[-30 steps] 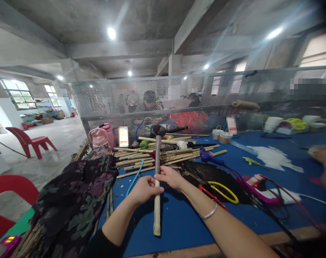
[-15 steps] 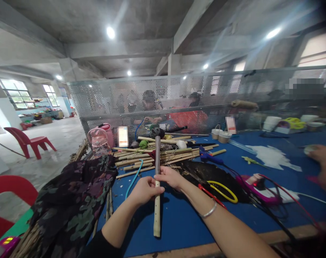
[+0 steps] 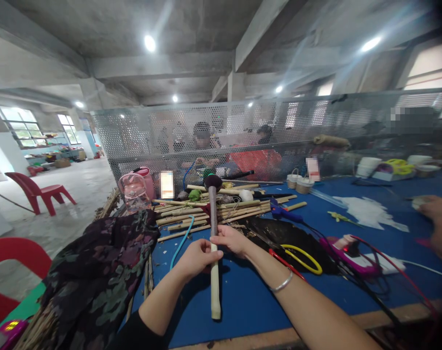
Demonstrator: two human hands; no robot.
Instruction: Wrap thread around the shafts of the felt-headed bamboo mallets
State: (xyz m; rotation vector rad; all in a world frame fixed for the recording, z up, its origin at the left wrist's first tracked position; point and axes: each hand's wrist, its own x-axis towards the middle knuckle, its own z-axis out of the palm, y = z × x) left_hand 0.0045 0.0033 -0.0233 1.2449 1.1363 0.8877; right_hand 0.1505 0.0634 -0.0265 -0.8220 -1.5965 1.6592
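Thumb and fingertips of the left hand [image 3: 197,257] and right hand [image 3: 233,240] pinch a pale stick [image 3: 215,289] around its middle, over the blue tabletop [image 3: 253,306]. Its long axis runs away from the wearer: bare end nearest, grey-wrapped half beyond the fingers, dark rounded head [image 3: 212,182] farthest, in front of the loose sticks [image 3: 184,216]. Compared with half a second ago, the near end has swung slightly right and its dark specks no longer show. Farther back, two upright panels [image 3: 167,184] [image 3: 313,169] are pixelated past reading.
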